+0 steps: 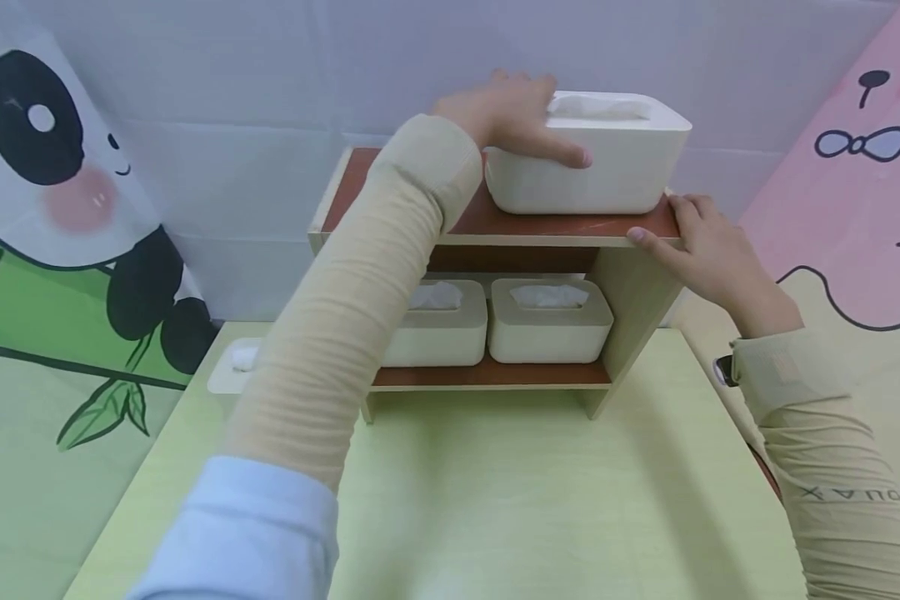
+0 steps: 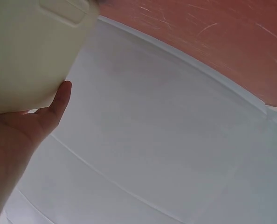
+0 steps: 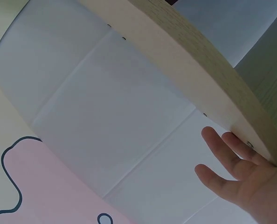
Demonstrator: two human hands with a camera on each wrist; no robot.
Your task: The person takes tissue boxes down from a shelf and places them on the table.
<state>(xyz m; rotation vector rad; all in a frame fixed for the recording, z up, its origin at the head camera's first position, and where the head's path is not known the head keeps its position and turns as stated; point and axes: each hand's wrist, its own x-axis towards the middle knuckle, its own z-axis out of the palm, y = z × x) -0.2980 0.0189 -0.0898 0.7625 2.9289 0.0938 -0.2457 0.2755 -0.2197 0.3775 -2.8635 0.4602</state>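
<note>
A white tissue box (image 1: 588, 171) stands on the brown top board of a small wooden shelf (image 1: 495, 218). My left hand (image 1: 513, 121) grips its left end, the thumb lying along the front face and the other fingers toward the back. The left wrist view shows the same tissue box (image 2: 31, 51) against my left hand (image 2: 33, 123). On the shelf's top right corner rests my right hand (image 1: 712, 254), thumb over the front edge. Seen from the right wrist, the fingers of my right hand (image 3: 245, 179) are extended beside the side panel (image 3: 213, 79).
Two more tissue boxes, a right one (image 1: 551, 329) and a left one (image 1: 438, 337), sit on the lower board; my left sleeve partly covers the left one. A white lid-like piece (image 1: 232, 367) lies at the table's left. The shelf stands on a pale table (image 1: 495, 483) against a wall.
</note>
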